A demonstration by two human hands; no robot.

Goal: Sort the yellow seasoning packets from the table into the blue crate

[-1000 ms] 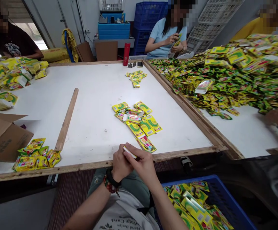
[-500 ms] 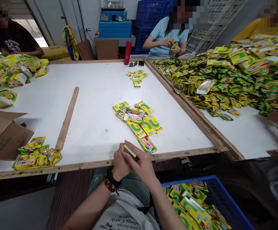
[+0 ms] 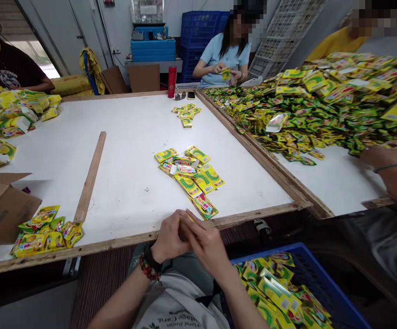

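Note:
My left hand (image 3: 170, 234) and my right hand (image 3: 205, 243) meet at the table's near edge, fingers closed together around a small yellow and green box (image 3: 186, 218). Only a sliver of that box shows; the fingers cover the rest. Just beyond them lies a loose group of flat yellow-green boxes (image 3: 205, 182), some with white flaps sticking out. The nearest box (image 3: 203, 205) of this group, showing a red and white print, is close to my right fingertips but apart from them.
A blue crate (image 3: 333, 285) of yellow boxes stands at my right. Wooden strips (image 3: 90, 178) edge and divide the white table (image 3: 126, 137). Left are a cardboard box (image 3: 6, 210) and several sachets (image 3: 49, 230). Co-workers sit around; a large heap of packs (image 3: 304, 109) lies right.
The box in my hands has turned and is now mostly covered by my fingers. The view has shifted slightly to the right. The co-worker opposite holds a yellow box more visibly.

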